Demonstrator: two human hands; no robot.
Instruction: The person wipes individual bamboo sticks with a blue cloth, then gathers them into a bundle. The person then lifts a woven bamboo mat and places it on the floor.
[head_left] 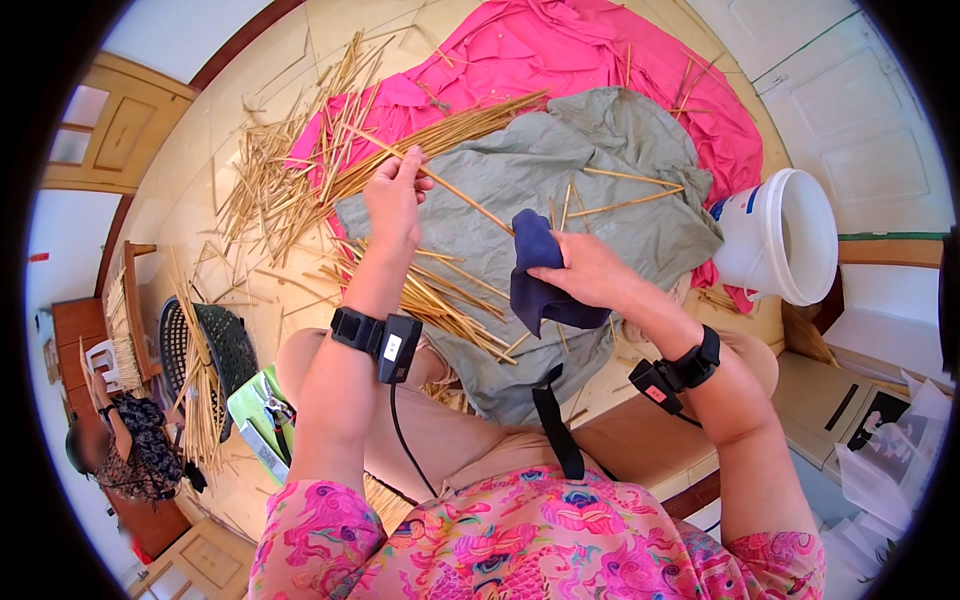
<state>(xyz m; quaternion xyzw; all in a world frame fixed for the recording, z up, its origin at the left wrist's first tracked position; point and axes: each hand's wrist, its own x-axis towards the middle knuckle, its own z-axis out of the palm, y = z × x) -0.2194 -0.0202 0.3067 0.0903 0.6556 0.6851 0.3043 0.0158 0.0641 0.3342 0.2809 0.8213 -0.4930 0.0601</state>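
Observation:
My left hand (393, 196) is raised and pinches one end of a long thin yellow straw stalk (462, 196) that slants down to the right. My right hand (590, 272) grips a dark blue cloth (537, 285) wrapped around the lower end of that stalk. Both hands hover over a grey-green cloth (600, 180) spread across my lap and the floor. Loose straw stalks (450, 305) lie on that cloth just below my left hand. Each wrist wears a black band with a small device.
A pink cloth (560, 50) lies beyond the grey one, with a scattered pile of straw (290, 170) to the left. A white plastic bucket (785, 235) sits on its side at right. A black basket (215, 345) holds stalks at left. Another person (125, 450) sits far left.

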